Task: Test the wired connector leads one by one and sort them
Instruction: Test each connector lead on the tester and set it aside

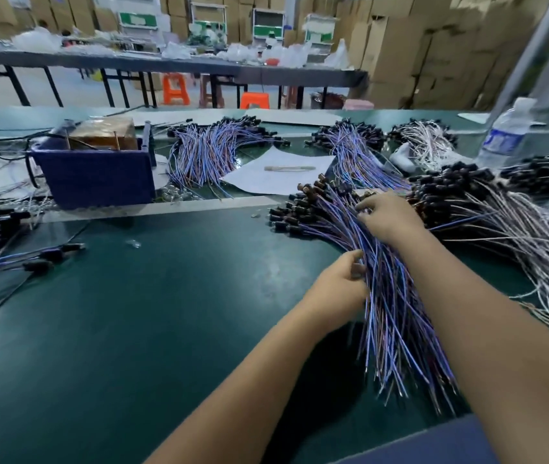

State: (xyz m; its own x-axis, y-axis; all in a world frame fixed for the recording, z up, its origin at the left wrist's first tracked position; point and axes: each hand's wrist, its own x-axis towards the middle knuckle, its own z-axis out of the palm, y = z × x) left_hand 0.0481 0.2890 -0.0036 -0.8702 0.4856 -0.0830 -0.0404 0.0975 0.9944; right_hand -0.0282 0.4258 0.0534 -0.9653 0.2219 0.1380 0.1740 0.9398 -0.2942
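Observation:
A thick bundle of blue and purple wired leads with black connectors lies fanned on the green table, right of centre. My left hand pinches the wires at the bundle's left edge. My right hand rests on top of the bundle near the connector ends, fingers curled into the wires. A few separate leads lie at the left. A blue tester box stands at the back left.
More lead piles lie behind: blue ones, another blue heap, white-wired ones at right. A sheet of paper with a pen lies mid-table. A water bottle stands at far right. Cables trail off the left edge.

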